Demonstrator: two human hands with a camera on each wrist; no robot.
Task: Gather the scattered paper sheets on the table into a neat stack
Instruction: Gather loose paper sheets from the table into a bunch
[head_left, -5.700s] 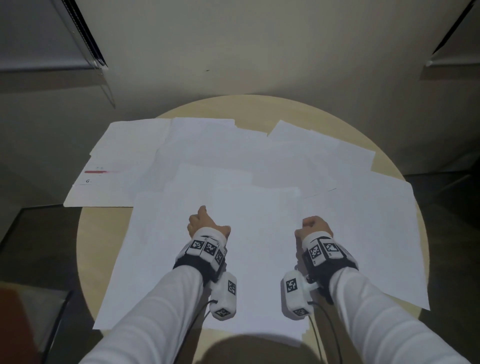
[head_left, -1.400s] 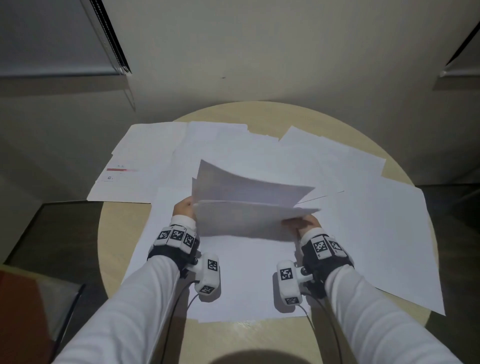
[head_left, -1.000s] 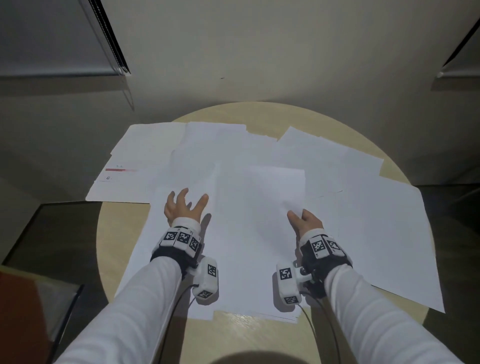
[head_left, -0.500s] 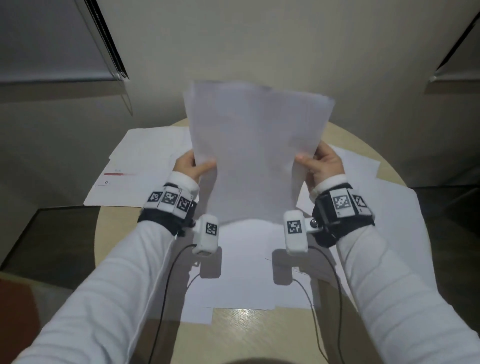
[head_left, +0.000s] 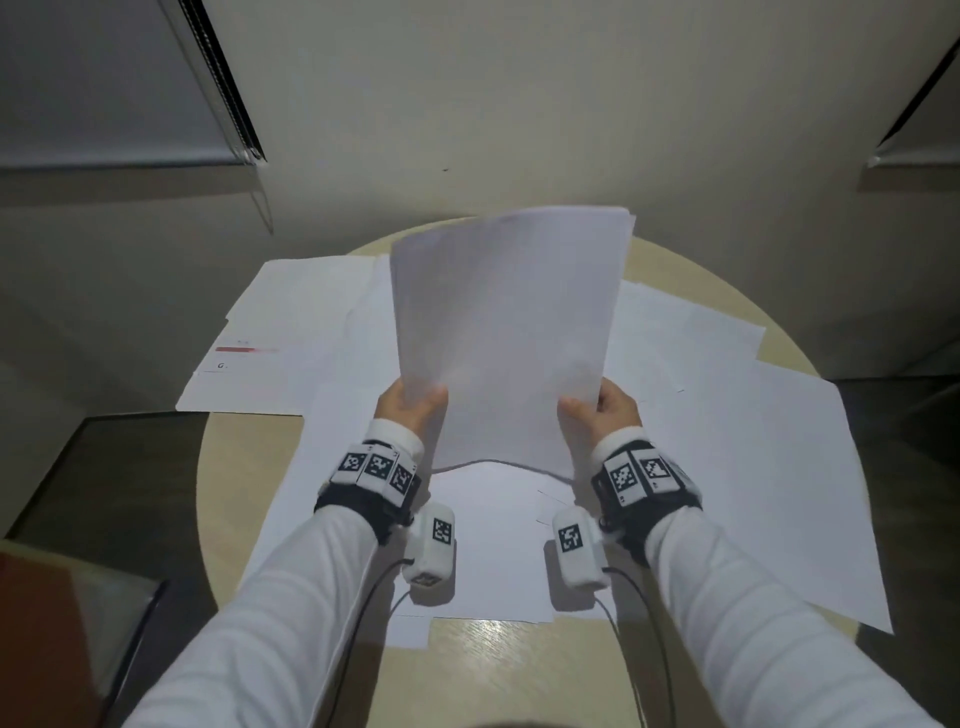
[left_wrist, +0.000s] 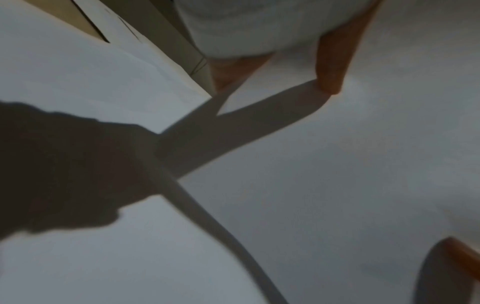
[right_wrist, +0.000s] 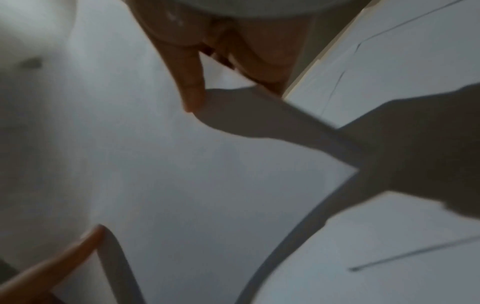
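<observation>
I hold a thin stack of white paper sheets (head_left: 506, 332) upright above the round table. My left hand (head_left: 410, 410) grips its lower left edge, thumb on the near face. My right hand (head_left: 602, 410) grips the lower right edge the same way. The stack's bottom edge hangs just above the sheets lying on the table. In the left wrist view the held stack (left_wrist: 337, 174) fills the frame with a thumb (left_wrist: 332, 67) pressed on it. In the right wrist view a thumb (right_wrist: 189, 82) lies on the stack (right_wrist: 168, 174). Several loose sheets (head_left: 727, 467) stay spread over the tabletop.
The round wooden table (head_left: 498, 670) shows bare wood at its near edge. One sheet with a red bar (head_left: 244, 353) overhangs the far left rim. A large sheet (head_left: 810, 519) overhangs the right rim. A wall stands behind the table.
Half a second ago the stack was held higher; it has come down toward the table. Before that, both hands gathered sheets off the tabletop and lifted them upright.
</observation>
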